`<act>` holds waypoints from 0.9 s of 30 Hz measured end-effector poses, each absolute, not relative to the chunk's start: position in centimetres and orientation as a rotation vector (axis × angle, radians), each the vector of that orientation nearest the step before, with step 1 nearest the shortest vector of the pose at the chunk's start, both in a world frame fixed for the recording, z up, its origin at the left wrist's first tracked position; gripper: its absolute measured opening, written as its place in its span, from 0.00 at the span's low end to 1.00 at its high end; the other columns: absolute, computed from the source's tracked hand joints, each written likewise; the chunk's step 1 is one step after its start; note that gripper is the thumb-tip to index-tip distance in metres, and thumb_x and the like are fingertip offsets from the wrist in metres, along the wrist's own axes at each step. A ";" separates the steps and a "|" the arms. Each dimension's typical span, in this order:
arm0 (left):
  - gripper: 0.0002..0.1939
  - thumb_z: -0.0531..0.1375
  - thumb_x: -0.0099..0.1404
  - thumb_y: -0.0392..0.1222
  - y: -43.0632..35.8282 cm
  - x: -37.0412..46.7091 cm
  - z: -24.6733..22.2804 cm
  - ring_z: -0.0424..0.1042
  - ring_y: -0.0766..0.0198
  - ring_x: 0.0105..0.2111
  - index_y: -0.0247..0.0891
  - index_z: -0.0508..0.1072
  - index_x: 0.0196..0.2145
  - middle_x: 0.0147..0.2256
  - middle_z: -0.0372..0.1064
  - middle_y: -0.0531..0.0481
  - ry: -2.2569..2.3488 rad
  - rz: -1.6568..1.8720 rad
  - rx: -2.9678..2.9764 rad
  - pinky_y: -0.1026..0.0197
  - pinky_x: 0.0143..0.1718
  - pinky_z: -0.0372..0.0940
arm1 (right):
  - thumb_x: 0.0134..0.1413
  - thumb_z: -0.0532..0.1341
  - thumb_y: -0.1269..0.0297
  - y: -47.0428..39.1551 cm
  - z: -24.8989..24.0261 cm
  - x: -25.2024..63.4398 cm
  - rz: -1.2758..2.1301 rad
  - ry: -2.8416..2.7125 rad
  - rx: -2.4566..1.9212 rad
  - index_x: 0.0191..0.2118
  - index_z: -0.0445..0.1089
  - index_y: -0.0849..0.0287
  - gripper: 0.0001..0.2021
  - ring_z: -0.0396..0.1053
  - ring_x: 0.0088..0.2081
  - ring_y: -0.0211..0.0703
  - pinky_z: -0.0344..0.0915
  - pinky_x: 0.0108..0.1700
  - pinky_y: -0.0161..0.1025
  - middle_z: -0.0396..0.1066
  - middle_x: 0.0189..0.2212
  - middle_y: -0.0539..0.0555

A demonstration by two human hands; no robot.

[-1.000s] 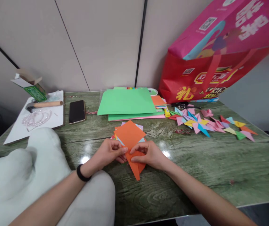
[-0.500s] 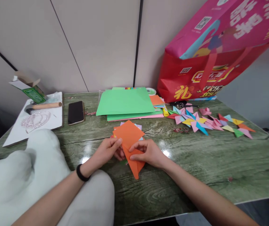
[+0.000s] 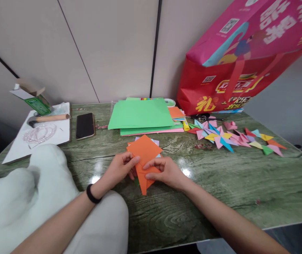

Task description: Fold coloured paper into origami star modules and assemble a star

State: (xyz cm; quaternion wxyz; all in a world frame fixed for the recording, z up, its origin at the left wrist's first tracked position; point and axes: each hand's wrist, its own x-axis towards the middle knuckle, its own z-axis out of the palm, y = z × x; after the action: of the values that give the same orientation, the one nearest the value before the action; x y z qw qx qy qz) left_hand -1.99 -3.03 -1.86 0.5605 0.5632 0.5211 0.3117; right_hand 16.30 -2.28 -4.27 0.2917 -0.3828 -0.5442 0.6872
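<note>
A partly folded piece of orange paper, its narrow point toward me, is held between both hands above the table. My left hand pinches its left edge between thumb and fingers. From the right, my right hand grips it with thumb and forefinger, the other fingers curled. Just beyond lies a small pile of coloured squares with an orange sheet on top; the folded piece overlaps its near corner. Where the far fingers sit behind the paper is hidden.
Green sheets lie beyond the pile, beside a yellow glue stick. Folded paper stars and a red gift bag are on the right. A phone, hammer and pale plush occupy the left.
The lower point of the folded orange paper has swung left and slightly up. My left hand has shifted a little; my right hand stays nearly where it was.
</note>
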 end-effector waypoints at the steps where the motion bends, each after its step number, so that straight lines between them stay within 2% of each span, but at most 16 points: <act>1: 0.15 0.58 0.57 0.50 -3.1 -1.9 -1.8 0.65 0.71 0.15 0.33 0.65 0.26 0.19 0.66 0.54 1.220 0.716 1.338 0.68 0.16 0.61 | 0.31 0.70 0.60 -2.3 -4.3 16.2 1.840 -1.413 -1.030 0.31 0.70 0.61 0.17 0.68 0.29 0.38 0.64 0.33 0.36 0.71 0.27 0.49; 6: 0.14 0.59 0.56 0.48 -3.3 -1.8 -1.5 0.65 0.71 0.15 0.32 0.67 0.25 0.20 0.66 0.53 1.210 0.609 1.377 0.70 0.16 0.58 | 0.29 0.70 0.62 -2.6 -4.1 15.8 1.842 -1.362 -1.021 0.32 0.69 0.61 0.18 0.69 0.29 0.37 0.65 0.36 0.37 0.71 0.27 0.49; 12: 0.14 0.59 0.56 0.48 -3.2 -2.0 -1.5 0.65 0.70 0.16 0.33 0.66 0.23 0.18 0.65 0.55 1.243 0.626 1.362 0.69 0.17 0.58 | 0.40 0.64 0.54 -2.4 -3.8 15.9 1.691 -1.467 -1.089 0.30 0.68 0.61 0.15 0.68 0.28 0.37 0.63 0.33 0.35 0.70 0.26 0.50; 16: 0.16 0.59 0.55 0.48 -3.1 -2.0 -1.7 0.64 0.70 0.16 0.34 0.64 0.19 0.16 0.62 0.56 1.271 0.685 1.357 0.69 0.17 0.57 | 0.37 0.66 0.56 -2.3 -4.2 15.8 1.644 -1.502 -1.134 0.29 0.66 0.60 0.15 0.62 0.21 0.32 0.57 0.25 0.31 0.64 0.19 0.45; 19: 0.16 0.60 0.54 0.48 -3.1 -2.1 -2.0 0.63 0.71 0.17 0.34 0.63 0.18 0.16 0.61 0.57 1.288 0.728 1.323 0.69 0.18 0.57 | 0.37 0.66 0.59 -2.4 -4.4 15.6 1.652 -1.480 -1.121 0.28 0.65 0.61 0.14 0.58 0.19 0.30 0.54 0.24 0.30 0.62 0.19 0.44; 23: 0.16 0.60 0.54 0.49 -3.1 -2.2 -2.5 0.62 0.71 0.18 0.33 0.65 0.19 0.18 0.61 0.56 1.257 0.763 1.260 0.69 0.19 0.56 | 0.36 0.66 0.60 -2.6 -4.2 15.4 1.666 -1.422 -1.112 0.28 0.62 0.60 0.14 0.58 0.19 0.29 0.54 0.24 0.30 0.61 0.18 0.43; 27: 0.16 0.62 0.52 0.47 -3.1 -2.4 -2.7 0.60 0.71 0.19 0.32 0.67 0.19 0.18 0.61 0.55 1.267 0.806 1.310 0.69 0.20 0.54 | 0.35 0.68 0.61 -2.7 -4.1 15.4 1.685 -1.393 -1.136 0.33 0.60 0.59 0.19 0.62 0.19 0.32 0.57 0.24 0.30 0.62 0.16 0.41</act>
State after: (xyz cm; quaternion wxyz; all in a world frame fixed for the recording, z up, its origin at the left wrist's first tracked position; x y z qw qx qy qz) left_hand -2.44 -3.06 -2.75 0.5435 0.5517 0.5338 0.3394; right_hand 15.39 -2.67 -4.11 0.3327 -0.4347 -0.5332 0.6450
